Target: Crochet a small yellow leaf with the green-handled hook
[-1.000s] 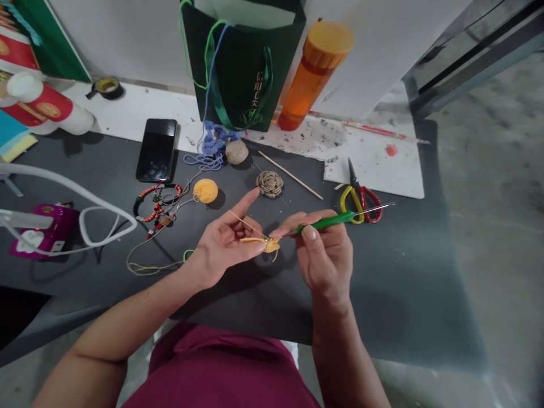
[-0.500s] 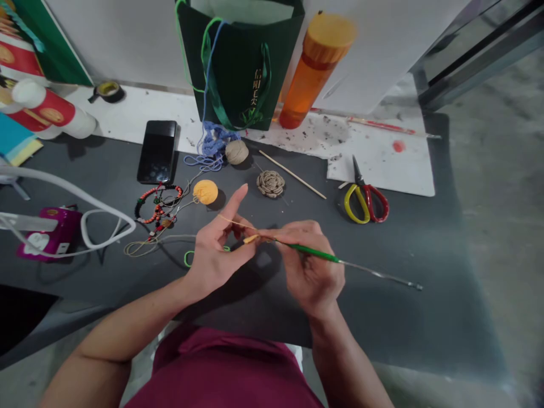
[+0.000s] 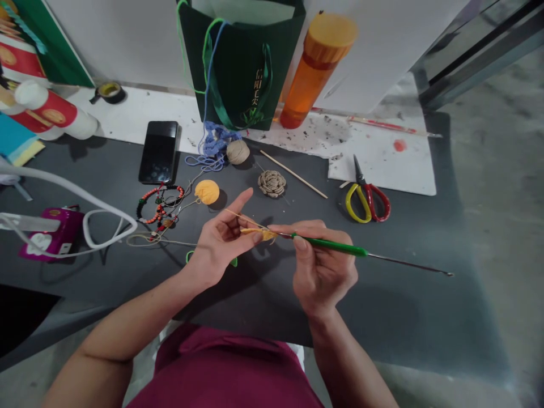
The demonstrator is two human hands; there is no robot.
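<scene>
Between the thumb and fingers of my left hand (image 3: pixel 223 243) is pinched a small yellow crochet piece (image 3: pixel 267 233). My left index finger points up and away, with a strand of yellow yarn (image 3: pixel 242 216) running from it to the piece. My right hand (image 3: pixel 325 263) is closed around the green handle of a crochet hook (image 3: pixel 340 246). The hook's tip meets the yellow piece; its other metal end sticks out to the right. Beyond my left hand lies a yellow yarn ball (image 3: pixel 207 192). A green loop (image 3: pixel 233 262) shows partly under my left hand.
A beige crocheted rosette (image 3: pixel 272 183), a beige yarn ball (image 3: pixel 237 152) and a thin stick (image 3: pixel 293 173) lie ahead. Scissors (image 3: pixel 365 198) rest to the right. Leftward are a phone (image 3: pixel 158 152), a beaded bracelet (image 3: pixel 159 205) and a purple box (image 3: pixel 53 232). Behind stand a green bag (image 3: pixel 238 68) and an orange bottle (image 3: pixel 312 73).
My right hand has moved right with the crochet hook, apart from my left hand. More of the yellow piece and the hook's shaft now shows. My left index finger has tilted slightly right.
</scene>
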